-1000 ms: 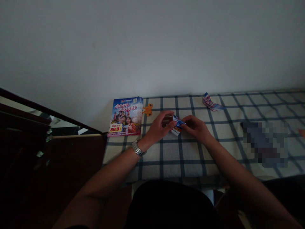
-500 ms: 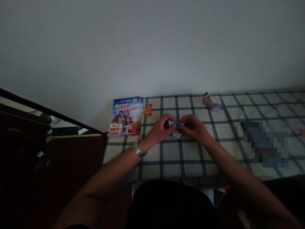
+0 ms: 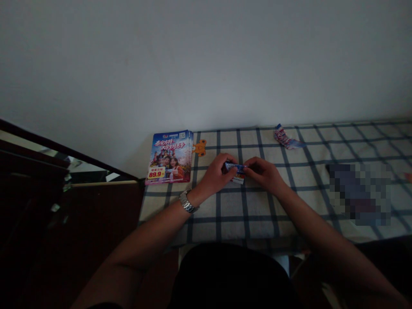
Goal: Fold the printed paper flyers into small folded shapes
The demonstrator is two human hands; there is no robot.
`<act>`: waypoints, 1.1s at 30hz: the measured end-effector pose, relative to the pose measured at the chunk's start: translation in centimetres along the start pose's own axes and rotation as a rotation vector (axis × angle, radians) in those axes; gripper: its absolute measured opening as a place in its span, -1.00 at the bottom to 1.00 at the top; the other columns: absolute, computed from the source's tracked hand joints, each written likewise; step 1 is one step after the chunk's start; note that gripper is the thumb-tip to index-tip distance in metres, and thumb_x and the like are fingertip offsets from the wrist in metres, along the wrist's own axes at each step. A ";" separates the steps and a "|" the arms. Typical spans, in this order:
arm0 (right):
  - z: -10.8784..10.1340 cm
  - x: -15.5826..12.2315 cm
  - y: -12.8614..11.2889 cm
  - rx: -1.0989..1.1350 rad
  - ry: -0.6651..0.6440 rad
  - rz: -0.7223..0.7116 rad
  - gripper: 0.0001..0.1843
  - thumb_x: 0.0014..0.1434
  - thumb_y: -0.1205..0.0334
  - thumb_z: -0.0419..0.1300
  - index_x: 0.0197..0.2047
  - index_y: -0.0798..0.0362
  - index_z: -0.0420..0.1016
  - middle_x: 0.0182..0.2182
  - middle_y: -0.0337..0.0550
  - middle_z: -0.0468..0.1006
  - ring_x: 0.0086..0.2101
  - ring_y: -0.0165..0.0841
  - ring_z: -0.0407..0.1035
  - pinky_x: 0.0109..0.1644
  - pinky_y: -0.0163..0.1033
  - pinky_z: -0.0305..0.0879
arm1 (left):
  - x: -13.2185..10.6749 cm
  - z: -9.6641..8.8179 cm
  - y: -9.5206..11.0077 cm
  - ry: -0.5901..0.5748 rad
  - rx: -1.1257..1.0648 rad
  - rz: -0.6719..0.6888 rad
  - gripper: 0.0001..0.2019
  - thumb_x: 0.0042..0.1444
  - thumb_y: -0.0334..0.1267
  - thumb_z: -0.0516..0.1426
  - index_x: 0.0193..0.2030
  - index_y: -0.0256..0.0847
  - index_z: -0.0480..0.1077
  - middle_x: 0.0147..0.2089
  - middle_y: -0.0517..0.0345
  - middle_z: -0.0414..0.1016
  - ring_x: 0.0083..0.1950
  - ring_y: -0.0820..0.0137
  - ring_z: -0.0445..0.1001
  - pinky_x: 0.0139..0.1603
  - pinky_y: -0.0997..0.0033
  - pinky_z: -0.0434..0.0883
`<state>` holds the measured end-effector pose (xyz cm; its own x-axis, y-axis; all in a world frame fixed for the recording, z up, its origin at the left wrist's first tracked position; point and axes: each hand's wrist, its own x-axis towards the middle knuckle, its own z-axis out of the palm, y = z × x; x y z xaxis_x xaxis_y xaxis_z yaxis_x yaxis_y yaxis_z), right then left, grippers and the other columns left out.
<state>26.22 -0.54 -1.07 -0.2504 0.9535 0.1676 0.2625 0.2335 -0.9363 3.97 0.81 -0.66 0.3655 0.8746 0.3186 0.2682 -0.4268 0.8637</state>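
Observation:
Between both hands is a small folded piece of printed paper [image 3: 237, 180], mostly blue on top with a white and coloured lower part. My left hand [image 3: 216, 173], with a metal watch on the wrist, pinches its left end between thumb and fingers. At the right end, my right hand [image 3: 263, 172] grips it with closed thumb and forefinger. Fingers cover part of the paper, so its full shape is hidden. The paper is held above or against the checked tablecloth [image 3: 230, 214]; which of the two I cannot tell.
A stack of colourful leaflets [image 3: 174, 161] lies at the table's left end. Beside it is an orange bear-shaped item [image 3: 200, 148]. Towards the back right sits a strip of folded printed paper [image 3: 285, 138]. A blurred-out dark object [image 3: 357, 193] lies at right. The wall [image 3: 206, 64] borders the table's back.
The paper has shifted slightly left and its lower flap sits a little higher. My right fingers have moved slightly along its right end; both hands still hold it.

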 end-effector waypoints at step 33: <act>0.1 0.7 1.2 0.175 0.124 0.123 -0.54 0.15 -0.17 0.45 -0.05 -0.09 0.49 -0.22 -0.16 0.65 -0.27 -0.22 0.61 -0.14 -0.06 0.63 | 0.1 0.2 -1.2 0.089 -0.063 -0.048 -0.55 0.23 -0.29 0.31 0.23 -0.12 0.33 0.21 -0.04 0.45 0.05 0.30 0.56 0.09 0.22 0.57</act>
<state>26.30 0.37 -2.12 -0.1078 0.9913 0.0757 0.1161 0.0882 -0.9893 3.84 1.38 -1.69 0.2718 0.9121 0.3070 0.2259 -0.3706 0.9009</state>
